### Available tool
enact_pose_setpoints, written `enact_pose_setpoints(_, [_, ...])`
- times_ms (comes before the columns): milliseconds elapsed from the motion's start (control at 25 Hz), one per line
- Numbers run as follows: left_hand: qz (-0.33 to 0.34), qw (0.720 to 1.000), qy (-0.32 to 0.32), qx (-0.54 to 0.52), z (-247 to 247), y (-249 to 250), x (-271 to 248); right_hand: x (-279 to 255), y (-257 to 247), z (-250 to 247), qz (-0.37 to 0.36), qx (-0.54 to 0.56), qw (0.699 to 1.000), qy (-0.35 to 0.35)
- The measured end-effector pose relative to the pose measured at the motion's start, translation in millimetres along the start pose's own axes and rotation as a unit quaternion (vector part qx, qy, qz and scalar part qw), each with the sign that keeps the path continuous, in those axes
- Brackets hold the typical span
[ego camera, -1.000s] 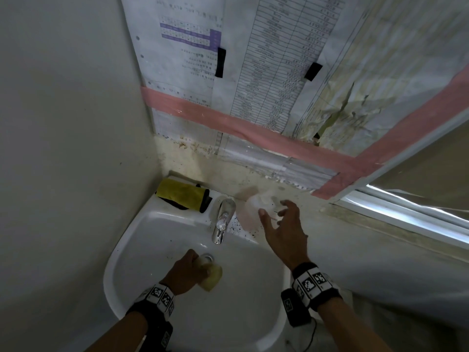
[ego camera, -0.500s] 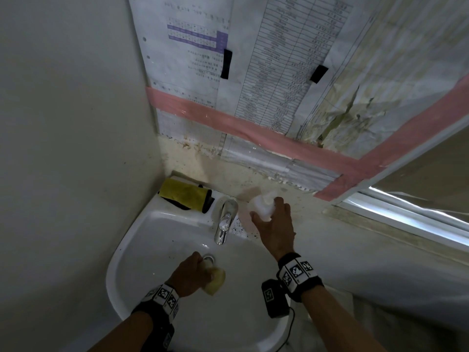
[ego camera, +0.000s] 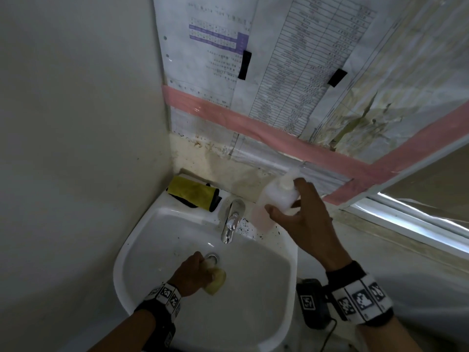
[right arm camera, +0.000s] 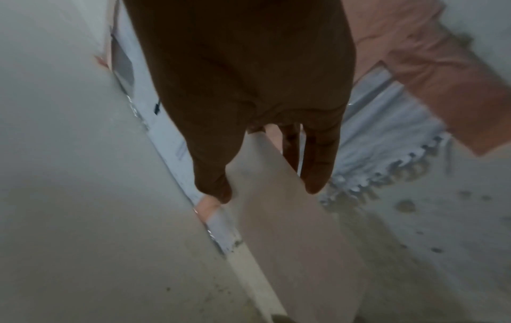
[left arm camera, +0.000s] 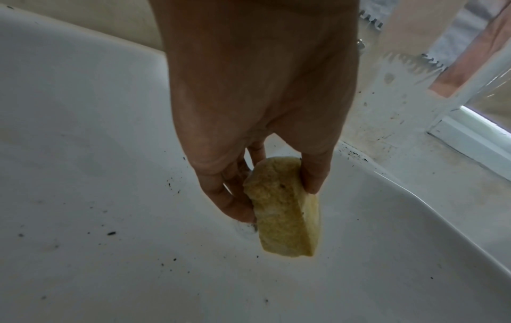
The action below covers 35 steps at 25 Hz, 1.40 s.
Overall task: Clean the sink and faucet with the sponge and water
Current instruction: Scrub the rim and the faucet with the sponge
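Observation:
A white sink (ego camera: 142, 235) speckled with dark grit sits in the corner, with a chrome faucet (ego camera: 232, 221) at its back rim. My left hand (ego camera: 195, 275) grips a yellow sponge (ego camera: 215, 280) low in the basin beside the drain (ego camera: 212, 256). In the left wrist view the sponge (left arm camera: 282, 207) is pinched between fingers and thumb just above the basin floor (left arm camera: 138, 251). My right hand (ego camera: 299, 217) holds a translucent white bottle (ego camera: 276, 196) with pinkish liquid, lifted above the rim to the right of the faucet. The bottle (right arm camera: 276, 196) is blurred in the right wrist view.
A yellow and black cloth (ego camera: 193, 193) lies on the sink's back left rim. Papers held by pink tape (ego camera: 253, 125) cover the wall behind. A window frame (ego camera: 406, 219) runs along the right. A bare wall (ego camera: 76, 148) closes the left side.
My right hand reached to the bottle on the rim, gripped it and lifted it up. My left hand stayed in the basin with the sponge.

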<state>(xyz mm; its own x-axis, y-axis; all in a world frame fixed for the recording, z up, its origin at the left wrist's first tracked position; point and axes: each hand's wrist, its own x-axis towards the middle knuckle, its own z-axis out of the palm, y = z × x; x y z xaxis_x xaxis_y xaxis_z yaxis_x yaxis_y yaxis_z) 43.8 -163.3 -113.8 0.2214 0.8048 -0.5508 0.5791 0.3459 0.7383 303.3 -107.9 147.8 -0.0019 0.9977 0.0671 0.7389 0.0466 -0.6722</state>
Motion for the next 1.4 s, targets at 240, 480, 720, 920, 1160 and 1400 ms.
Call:
enact_pose_setpoints(240, [-0.006, 0.999, -0.006, 0.036, 1.3, -2.8, -2.0, 24.4, -54.0, 31.5, -0.065, 0.032, 0.991, -0.109])
enact_pose_setpoints(480, [-0.021, 0.999, 0.005, 0.028, -3.3, -3.6, -9.5, 42.0, -47.7, 116.1, -0.085, -0.021, 0.978, -0.189])
enact_pose_setpoints(720, [-0.026, 0.999, 0.016, 0.033, -5.9, -9.0, -7.6, 62.0, -17.8, 142.9, -0.082, -0.091, 0.969, -0.216])
enact_pose_setpoints(920, [-0.027, 0.999, 0.020, 0.039, -6.1, -6.2, -2.1, 71.7, -4.3, 144.0, -0.072, -0.153, 0.965, -0.202])
enact_pose_setpoints(1160, [-0.023, 0.998, 0.017, 0.048, -5.8, -1.6, -0.4, 88.4, 4.3, 141.6, -0.041, -0.104, 0.979, -0.168])
enact_pose_setpoints(1400, [-0.015, 0.999, 0.011, 0.050, -5.0, 1.5, 0.4, 97.6, -0.4, 151.5, -0.034, -0.079, 0.987, -0.133])
